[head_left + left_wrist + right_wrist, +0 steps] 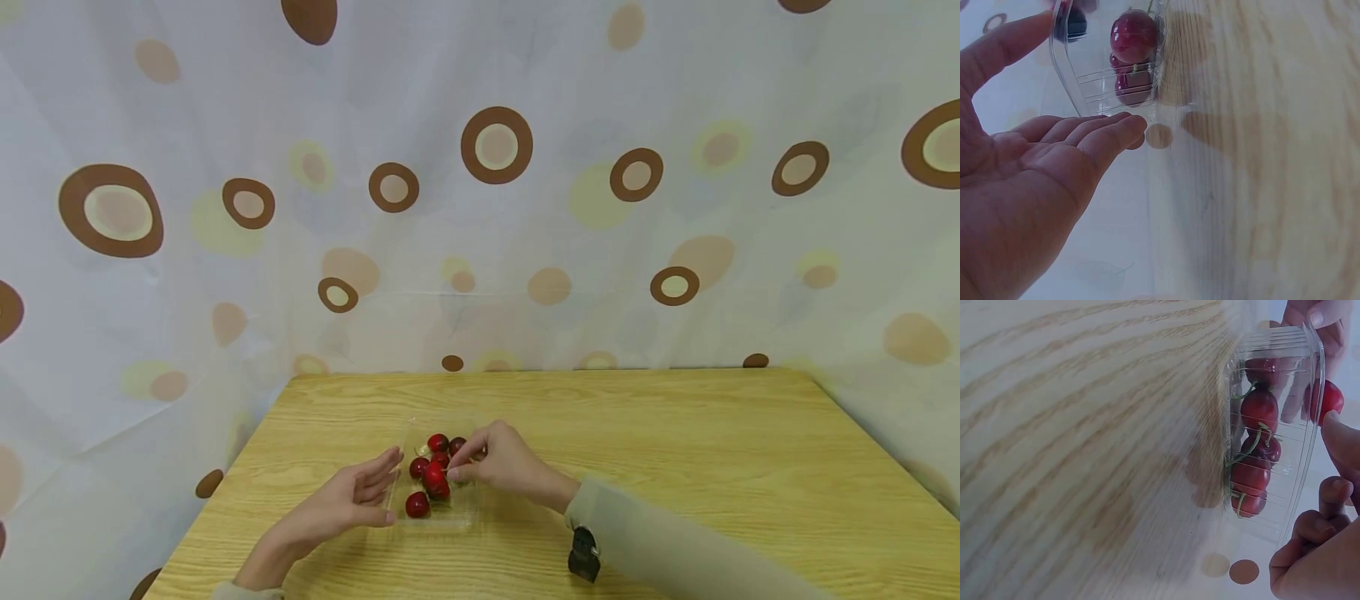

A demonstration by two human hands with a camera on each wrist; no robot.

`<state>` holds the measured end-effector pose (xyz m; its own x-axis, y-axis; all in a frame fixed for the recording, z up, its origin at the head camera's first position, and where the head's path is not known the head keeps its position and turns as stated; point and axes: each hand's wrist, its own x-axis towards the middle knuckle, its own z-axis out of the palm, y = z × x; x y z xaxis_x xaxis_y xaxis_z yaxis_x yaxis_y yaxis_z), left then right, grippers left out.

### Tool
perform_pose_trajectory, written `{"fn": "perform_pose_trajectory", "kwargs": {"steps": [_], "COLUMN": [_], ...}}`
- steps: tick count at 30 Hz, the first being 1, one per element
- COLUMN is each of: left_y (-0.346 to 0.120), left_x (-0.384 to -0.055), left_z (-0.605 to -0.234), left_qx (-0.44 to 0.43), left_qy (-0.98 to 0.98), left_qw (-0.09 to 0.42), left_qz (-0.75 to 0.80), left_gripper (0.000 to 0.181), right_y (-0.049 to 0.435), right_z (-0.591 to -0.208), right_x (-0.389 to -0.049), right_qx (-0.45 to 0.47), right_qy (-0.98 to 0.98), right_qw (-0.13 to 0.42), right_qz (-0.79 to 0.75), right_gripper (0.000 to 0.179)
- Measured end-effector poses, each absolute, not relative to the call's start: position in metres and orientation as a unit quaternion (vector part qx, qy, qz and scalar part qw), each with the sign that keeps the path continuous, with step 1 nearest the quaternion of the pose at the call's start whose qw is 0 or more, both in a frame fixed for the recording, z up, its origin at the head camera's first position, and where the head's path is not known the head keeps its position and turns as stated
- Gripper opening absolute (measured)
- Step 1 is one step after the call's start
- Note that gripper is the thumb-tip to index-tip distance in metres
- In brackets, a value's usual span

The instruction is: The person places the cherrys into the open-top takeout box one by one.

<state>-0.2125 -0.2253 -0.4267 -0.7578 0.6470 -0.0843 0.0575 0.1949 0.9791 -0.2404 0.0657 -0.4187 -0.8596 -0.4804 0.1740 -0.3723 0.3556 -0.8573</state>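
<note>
A clear plastic box [442,523] stands on the table with several dark red cherries [1259,409] inside, some with green stems. My right hand [506,462] reaches over the box's right side and pinches a bright red cherry [434,477] between thumb and forefinger, apparently at its stem. In the right wrist view that held cherry [1330,401] is level with the box's rim. Beside the box's left wall is my left hand [348,496], fingers extended and thumb apart. The left wrist view shows its thumb at the rim and its fingertips close to the wall.
The box rests on a light wood-grain table [660,467]. Behind and at both sides hangs a pale curtain [570,225] with brown and beige spots. A black strapped device [583,554] is on the right sleeve.
</note>
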Motion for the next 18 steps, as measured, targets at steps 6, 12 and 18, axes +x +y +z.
{"fn": "perform_pose_trajectory", "kwargs": {"steps": [6, 12, 18], "left_y": [-0.226, -0.227, -0.234], "left_x": [-0.211, -0.211, -0.210], "left_z": [-0.427, -0.425, -0.422], "left_qx": [0.238, 0.238, 0.240], "left_qy": [0.728, 0.726, 0.740], "left_qw": [0.257, 0.259, 0.243], "left_qz": [0.589, 0.592, 0.580], "left_gripper": [0.090, 0.090, 0.090], "right_y": [0.071, 0.098, 0.138], "right_z": [-0.420, -0.417, -0.413], "right_x": [-0.236, -0.229, -0.224], "right_qx": [-0.253, -0.230, -0.218], "right_qy": [0.829, 0.827, 0.842], "right_qw": [0.066, 0.040, -0.015], "right_qz": [-0.494, -0.510, -0.493], "right_gripper": [0.009, 0.013, 0.021]}}
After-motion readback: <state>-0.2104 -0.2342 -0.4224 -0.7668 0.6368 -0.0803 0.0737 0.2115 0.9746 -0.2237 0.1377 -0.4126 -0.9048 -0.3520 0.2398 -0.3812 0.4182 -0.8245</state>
